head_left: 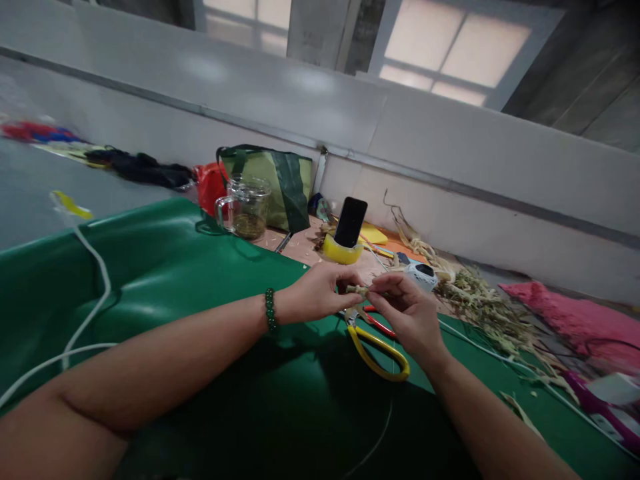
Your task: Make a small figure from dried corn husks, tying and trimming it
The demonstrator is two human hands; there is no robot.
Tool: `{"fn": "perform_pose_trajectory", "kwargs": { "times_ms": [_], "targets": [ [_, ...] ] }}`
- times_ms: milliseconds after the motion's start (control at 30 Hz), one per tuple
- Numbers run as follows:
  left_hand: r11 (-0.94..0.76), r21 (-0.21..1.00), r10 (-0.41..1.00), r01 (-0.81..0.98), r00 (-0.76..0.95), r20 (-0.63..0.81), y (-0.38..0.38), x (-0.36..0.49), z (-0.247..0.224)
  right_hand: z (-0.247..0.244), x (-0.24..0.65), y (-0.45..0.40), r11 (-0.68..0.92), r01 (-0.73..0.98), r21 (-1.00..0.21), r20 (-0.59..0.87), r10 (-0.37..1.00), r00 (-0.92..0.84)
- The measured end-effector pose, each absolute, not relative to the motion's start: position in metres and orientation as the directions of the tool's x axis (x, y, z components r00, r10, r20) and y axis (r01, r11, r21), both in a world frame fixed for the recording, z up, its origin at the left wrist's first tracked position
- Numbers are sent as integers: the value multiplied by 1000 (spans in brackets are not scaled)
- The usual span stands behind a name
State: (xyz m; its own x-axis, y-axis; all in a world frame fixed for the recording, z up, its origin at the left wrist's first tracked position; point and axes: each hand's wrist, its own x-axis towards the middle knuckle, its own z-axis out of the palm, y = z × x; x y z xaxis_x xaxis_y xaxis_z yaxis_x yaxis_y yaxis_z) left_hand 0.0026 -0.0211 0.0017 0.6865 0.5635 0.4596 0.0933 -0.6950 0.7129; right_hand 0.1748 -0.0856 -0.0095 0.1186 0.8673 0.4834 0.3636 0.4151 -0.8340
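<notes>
Between my two hands is a small pale green piece of plant stem (356, 290). My left hand (320, 290), with a green bead bracelet (271, 310) at the wrist, pinches its left end. The fingertips of my right hand (407, 310) are closed on its other end. Just below my hands lie yellow-handled scissors (383, 353) on the green mat (225, 393), their blades partly hidden by my hands. A red-handled tool (381, 325) sits beside the scissors, partly covered by my right hand.
Behind my hands a phone (351, 222) leans in a yellow tape roll (342, 250). A glass mug (249, 210) stands left, before a green bag (287, 180). Dried plant stems (485, 310) and pink cloth (580, 317) lie right. White cables (93, 260) cross the mat.
</notes>
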Motion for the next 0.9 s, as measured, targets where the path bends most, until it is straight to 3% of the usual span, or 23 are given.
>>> {"fn": "perform_pose_trajectory", "kwargs": {
  "times_ms": [167,300,433,533,733,900],
  "targets": [
    [-555,829,596,74,731,334,-21,3,6,-11,172,-88,482,445,-755,573,815,88],
    [-575,809,608,125,727,320,-22,3,7,-10,171,-89,512,485,-709,614,787,66],
    [-658,736,610,160,686,396,-23,3,5,-9,170,-88,468,464,-752,577,808,120],
    [-633,768,599,102,693,402,-23,3,5,-8,170,-87,423,424,-801,528,833,164],
    [-359,932,586,-43,768,260,-18,4,6,-4,172,-88,454,435,-778,553,823,131],
    [-120,993,599,-22,796,90,-15,2,7,-4,172,-89,459,420,-783,538,839,87]
  ]
}}
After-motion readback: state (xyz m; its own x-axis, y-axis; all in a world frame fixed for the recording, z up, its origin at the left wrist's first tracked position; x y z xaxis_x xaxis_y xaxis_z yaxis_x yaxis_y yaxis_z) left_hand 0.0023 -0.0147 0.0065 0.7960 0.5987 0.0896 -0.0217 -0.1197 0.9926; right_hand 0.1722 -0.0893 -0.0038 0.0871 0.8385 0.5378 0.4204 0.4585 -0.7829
